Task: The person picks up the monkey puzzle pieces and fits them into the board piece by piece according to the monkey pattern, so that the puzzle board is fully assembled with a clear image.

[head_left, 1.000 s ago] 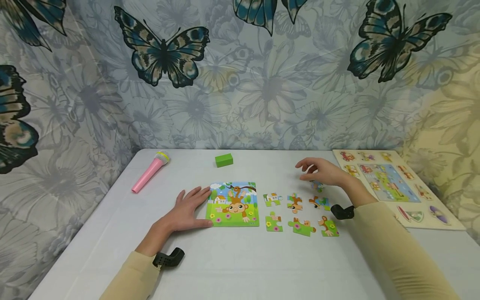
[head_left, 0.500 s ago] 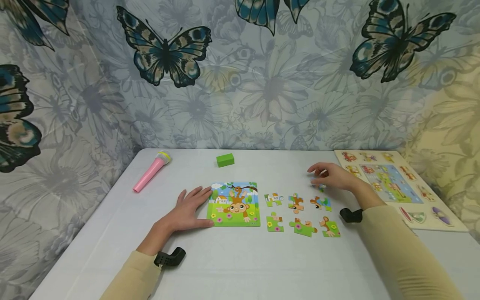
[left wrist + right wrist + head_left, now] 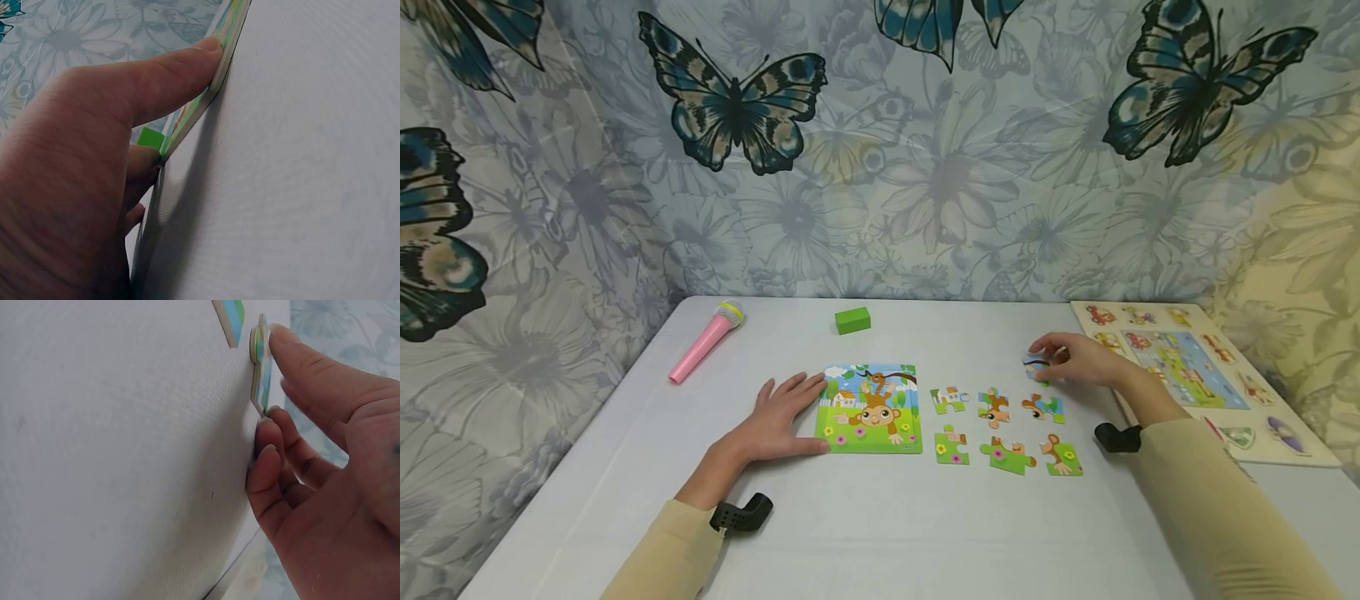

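Observation:
My left hand (image 3: 778,421) lies with straight, spread fingers at the left edge of a square monkey picture puzzle (image 3: 868,435). Its thumb rests on the lower left corner, as the left wrist view shows from close by. Over to the right, my right hand (image 3: 1086,364) pinches a blue puzzle piece (image 3: 1035,365) with a dark branch on it. In the right wrist view the thumb is at one end of that piece (image 3: 260,369) and the fingertips are at the other, close over the table. Several loose pieces, such as a monkey-ear piece (image 3: 1061,455), lie below this hand in two rows.
A pink toy microphone (image 3: 703,346) lies at the back left of the white table (image 3: 880,533). Behind the puzzle stands a green block (image 3: 853,321). The right forearm overlaps a large picture board (image 3: 1273,437) at the back right. A butterfly-print cloth (image 3: 940,183) hangs behind the table.
My right hand has moved right and a little nearer, closing its fingers on the blue piece at the upper right. My left hand has stayed at the puzzle's edge.

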`<state>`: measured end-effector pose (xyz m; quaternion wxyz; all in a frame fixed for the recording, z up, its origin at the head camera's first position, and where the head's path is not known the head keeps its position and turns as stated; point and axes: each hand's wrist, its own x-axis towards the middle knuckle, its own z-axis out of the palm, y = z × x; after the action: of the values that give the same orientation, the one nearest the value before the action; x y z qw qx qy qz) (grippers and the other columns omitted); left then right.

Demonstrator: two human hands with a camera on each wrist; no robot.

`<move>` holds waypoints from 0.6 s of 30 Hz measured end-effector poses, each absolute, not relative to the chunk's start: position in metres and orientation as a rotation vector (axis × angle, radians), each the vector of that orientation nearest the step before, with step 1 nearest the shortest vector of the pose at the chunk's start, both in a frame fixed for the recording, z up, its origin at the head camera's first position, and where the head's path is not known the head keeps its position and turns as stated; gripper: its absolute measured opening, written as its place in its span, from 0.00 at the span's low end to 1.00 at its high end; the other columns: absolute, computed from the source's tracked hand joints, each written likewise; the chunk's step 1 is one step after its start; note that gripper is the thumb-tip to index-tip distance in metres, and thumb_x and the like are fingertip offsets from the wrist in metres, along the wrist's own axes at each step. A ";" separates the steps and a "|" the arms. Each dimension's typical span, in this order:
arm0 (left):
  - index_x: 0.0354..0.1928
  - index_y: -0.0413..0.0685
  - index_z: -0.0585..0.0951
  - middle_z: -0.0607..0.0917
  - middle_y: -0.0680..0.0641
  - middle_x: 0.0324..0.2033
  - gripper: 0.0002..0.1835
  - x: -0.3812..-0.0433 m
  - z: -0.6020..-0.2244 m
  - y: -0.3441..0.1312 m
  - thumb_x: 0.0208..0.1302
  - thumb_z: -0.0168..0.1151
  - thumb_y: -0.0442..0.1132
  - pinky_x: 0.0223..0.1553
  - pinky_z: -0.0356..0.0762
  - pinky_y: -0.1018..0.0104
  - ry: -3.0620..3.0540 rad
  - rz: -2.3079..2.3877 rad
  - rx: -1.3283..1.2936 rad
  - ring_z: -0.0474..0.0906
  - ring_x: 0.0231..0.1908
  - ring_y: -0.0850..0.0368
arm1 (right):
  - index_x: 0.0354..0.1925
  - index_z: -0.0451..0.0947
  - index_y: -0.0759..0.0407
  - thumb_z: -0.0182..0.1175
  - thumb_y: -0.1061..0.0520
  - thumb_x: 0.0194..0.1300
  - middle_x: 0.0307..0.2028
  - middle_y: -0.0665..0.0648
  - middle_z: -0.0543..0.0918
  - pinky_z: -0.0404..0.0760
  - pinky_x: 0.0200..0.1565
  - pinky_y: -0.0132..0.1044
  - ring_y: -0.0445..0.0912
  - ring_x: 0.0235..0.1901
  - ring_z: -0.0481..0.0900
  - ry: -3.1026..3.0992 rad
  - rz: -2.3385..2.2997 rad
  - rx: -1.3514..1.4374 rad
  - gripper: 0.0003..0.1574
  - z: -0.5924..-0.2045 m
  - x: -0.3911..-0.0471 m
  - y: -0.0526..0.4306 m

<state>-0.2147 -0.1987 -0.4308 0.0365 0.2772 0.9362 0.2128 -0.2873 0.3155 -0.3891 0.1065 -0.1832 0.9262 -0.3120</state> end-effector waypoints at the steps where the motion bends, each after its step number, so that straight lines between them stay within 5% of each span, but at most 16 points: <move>1: 0.77 0.44 0.62 0.60 0.46 0.76 0.53 -0.215 -0.431 -0.199 0.56 0.67 0.65 0.67 0.33 0.29 2.875 0.651 0.851 0.48 0.76 0.41 | 0.56 0.77 0.69 0.71 0.54 0.64 0.47 0.64 0.78 0.75 0.43 0.46 0.52 0.42 0.76 2.724 -0.907 -0.540 0.28 -0.389 -0.288 0.316; 18: 0.77 0.43 0.62 0.61 0.45 0.76 0.53 -0.216 -0.431 -0.200 0.56 0.67 0.65 0.67 0.34 0.28 2.877 0.656 0.863 0.49 0.76 0.40 | 0.50 0.75 0.71 0.72 0.58 0.63 0.43 0.64 0.78 0.74 0.43 0.46 0.54 0.40 0.74 2.736 -0.875 -0.605 0.24 -0.390 -0.287 0.314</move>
<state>-0.2157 -0.1997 -0.4311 0.0337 0.2805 0.9352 0.2134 -0.2873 0.3138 -0.3902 0.1028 -0.2049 0.9271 -0.2964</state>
